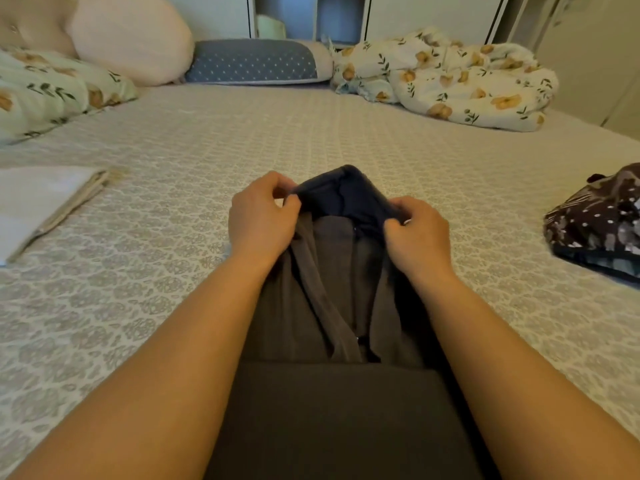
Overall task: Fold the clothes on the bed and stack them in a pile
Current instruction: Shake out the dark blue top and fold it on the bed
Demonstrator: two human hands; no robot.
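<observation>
1. At frame centre, the left hand and right hand each pinch the far edge of a dark navy and grey-brown soft garment between curled fingers and thumb.
2. The garment lies on the bed, trailing toward the lower frame; its folding seems just begun.
3. A folded white cloth sits at left; a dark spotted garment waits unfolded at right.
4. The patterned beige bedspread carries pillows and a crumpled floral duvet along the top.
</observation>
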